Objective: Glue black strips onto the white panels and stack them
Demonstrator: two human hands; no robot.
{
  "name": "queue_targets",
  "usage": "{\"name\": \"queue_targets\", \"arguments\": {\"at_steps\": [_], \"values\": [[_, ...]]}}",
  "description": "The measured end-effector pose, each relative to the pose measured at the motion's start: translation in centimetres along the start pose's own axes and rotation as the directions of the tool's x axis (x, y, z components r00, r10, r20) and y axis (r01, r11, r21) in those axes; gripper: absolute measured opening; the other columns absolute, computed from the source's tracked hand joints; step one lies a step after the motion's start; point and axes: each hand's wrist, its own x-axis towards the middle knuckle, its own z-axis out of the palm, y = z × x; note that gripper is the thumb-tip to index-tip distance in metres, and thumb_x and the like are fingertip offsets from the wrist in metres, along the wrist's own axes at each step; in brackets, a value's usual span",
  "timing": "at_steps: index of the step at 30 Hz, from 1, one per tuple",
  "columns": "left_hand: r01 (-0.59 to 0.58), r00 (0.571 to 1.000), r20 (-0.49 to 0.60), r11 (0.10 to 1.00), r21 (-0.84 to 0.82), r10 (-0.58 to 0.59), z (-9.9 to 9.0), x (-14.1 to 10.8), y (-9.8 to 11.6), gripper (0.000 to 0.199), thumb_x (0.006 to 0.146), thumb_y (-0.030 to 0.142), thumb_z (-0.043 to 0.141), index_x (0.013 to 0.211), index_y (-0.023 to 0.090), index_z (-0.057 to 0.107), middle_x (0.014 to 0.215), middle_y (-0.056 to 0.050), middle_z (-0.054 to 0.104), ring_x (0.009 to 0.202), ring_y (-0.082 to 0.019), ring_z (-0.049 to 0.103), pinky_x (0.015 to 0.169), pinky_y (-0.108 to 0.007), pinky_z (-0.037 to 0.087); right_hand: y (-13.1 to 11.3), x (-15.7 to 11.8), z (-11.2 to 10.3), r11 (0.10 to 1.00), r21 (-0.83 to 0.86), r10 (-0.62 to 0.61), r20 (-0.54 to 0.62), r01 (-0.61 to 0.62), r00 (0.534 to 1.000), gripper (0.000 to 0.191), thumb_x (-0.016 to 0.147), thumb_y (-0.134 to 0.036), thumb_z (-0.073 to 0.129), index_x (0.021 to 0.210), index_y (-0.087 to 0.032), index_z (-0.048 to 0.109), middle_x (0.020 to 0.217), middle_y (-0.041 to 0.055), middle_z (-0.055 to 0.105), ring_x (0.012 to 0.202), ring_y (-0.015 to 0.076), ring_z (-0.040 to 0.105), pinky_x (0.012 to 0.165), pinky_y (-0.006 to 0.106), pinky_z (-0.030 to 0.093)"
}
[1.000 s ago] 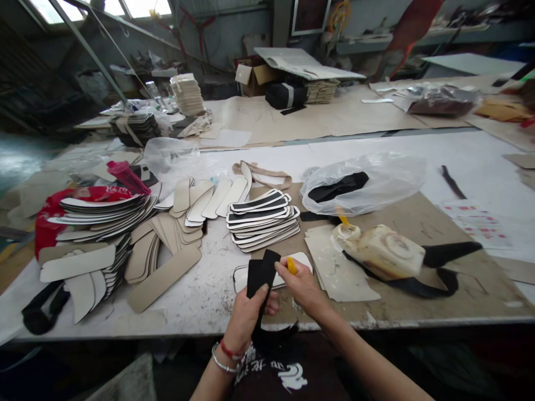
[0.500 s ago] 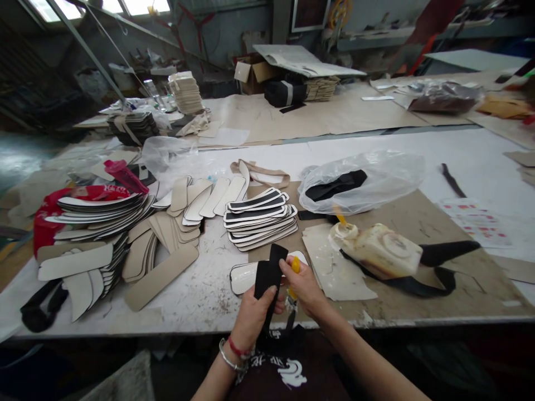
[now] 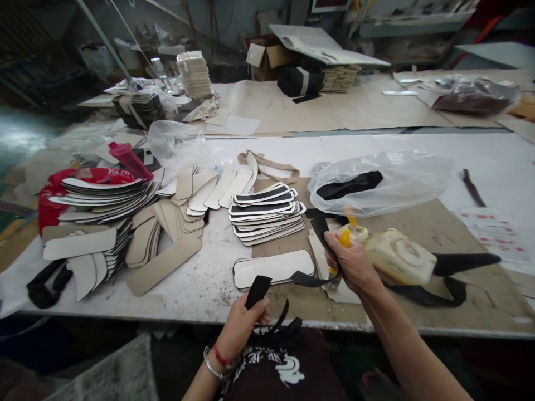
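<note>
My left hand (image 3: 246, 320) is closed around black fabric strips (image 3: 258, 291) at the table's front edge; some dark ends hang over my apron. Out to the right, my right hand (image 3: 351, 259) grips another black strip (image 3: 310, 279), which curves down to the left. In the same hand is a yellow-handled tool (image 3: 345, 238); its lower end is mostly hidden. Between the hands lies a long white rounded panel (image 3: 273, 267) with dark edges. Behind it is a stack of white-rimmed panels (image 3: 267, 217), the upper ones with black strips on them.
A stained plastic container (image 3: 399, 256) lies right of my right hand, with black webbing around it. Behind stands a clear plastic bag (image 3: 401, 178) with black material inside. Beige panels (image 3: 167, 262) and a red bag (image 3: 52, 195) fill the left side.
My hands have moved apart. The right has gone right and slightly up with a black strip and the yellow-handled tool; the left stays low with its strips. The white panel is now uncovered.
</note>
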Motion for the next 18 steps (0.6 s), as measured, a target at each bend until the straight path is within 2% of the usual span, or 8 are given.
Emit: {"name": "queue_targets", "arguments": {"at_steps": [3,6,10,13,15,16,18], "values": [[0.008,0.995,-0.098,0.997,-0.077,-0.015,-0.2,-0.1,0.6,0.029,0.064,0.037,0.064,0.076,0.012,0.058,0.047,0.004,0.048,0.044,-0.007,0.042,0.047,-0.02,0.033,0.2,-1.0,1.0,0.976,-0.214,-0.004,0.125,0.031,0.992,0.034,0.073,-0.047,0.054,0.06,-0.019,0.04,0.05,-0.0063,0.035,0.044,0.0064,0.031,0.04,0.019,0.026],[-0.056,0.99,-0.139,0.978,-0.199,0.029,0.4,0.0,1.7,0.034,0.059,0.032,0.07,0.085,0.013,0.058,0.051,0.006,0.047,0.046,-0.006,0.04,0.047,-0.019,0.031,1.2,-2.9,4.4,0.942,-0.33,0.027,0.238,0.055,0.971,0.034,0.073,-0.045,0.054,0.056,-0.019,0.038,0.052,-0.0056,0.034,0.049,0.0075,0.031,0.044,0.02,0.028],[-0.104,0.989,-0.131,0.929,-0.356,0.061,0.6,0.2,3.0,0.022,0.064,0.032,0.066,0.068,0.013,0.055,0.051,0.005,0.046,0.048,-0.006,0.041,0.05,-0.02,0.033,2.0,-4.6,8.5,0.938,-0.337,0.024,0.29,0.078,0.957,0.033,0.074,-0.043,0.051,0.057,-0.019,0.036,0.054,-0.0057,0.031,0.052,0.0082,0.03,0.046,0.02,0.029],[-0.115,0.982,-0.181,0.915,-0.387,0.047,-0.2,0.4,3.3,0.021,0.066,0.031,0.065,0.064,0.014,0.054,0.049,0.006,0.045,0.046,-0.005,0.039,0.047,-0.019,0.033,1.8,-4.8,9.4,0.961,-0.273,0.07,0.401,0.046,0.914,0.032,0.08,-0.045,0.041,0.061,-0.019,0.04,0.057,-0.0046,0.034,0.053,0.0087,0.033,0.048,0.02,0.03],[-0.096,0.983,-0.185,0.91,-0.403,0.022,-0.7,0.4,3.4,0.02,0.066,0.031,0.065,0.073,0.013,0.057,0.056,0.003,0.053,0.05,-0.007,0.045,0.049,-0.02,0.036,1.6,-4.6,9.3,0.972,-0.235,0.099,0.483,0.02,0.87,0.032,0.081,-0.046,0.04,0.065,-0.018,0.044,0.058,-0.0042,0.036,0.054,0.0088,0.034,0.048,0.019,0.031],[-0.085,0.985,-0.174,0.906,-0.414,0.013,-0.9,0.4,3.5,0.023,0.066,0.031,0.065,0.08,0.013,0.059,0.062,0.001,0.057,0.053,-0.008,0.049,0.052,-0.021,0.039,1.5,-4.5,9.2,0.974,-0.225,0.1,0.5,0.017,0.86,0.032,0.08,-0.046,0.04,0.065,-0.018,0.044,0.058,-0.0042,0.036,0.053,0.0087,0.034,0.047,0.019,0.03],[-0.067,0.987,-0.16,0.9,-0.43,-0.003,-1.0,0.3,3.6,0.032,0.067,0.032,0.064,0.092,0.013,0.059,0.074,-0.003,0.062,0.061,-0.012,0.055,0.057,-0.024,0.043,1.6,-4.3,9.0,0.974,-0.224,0.089,0.474,0.022,0.876,0.032,0.08,-0.046,0.042,0.064,-0.018,0.044,0.057,-0.0045,0.035,0.053,0.0085,0.033,0.047,0.019,0.03]]}}
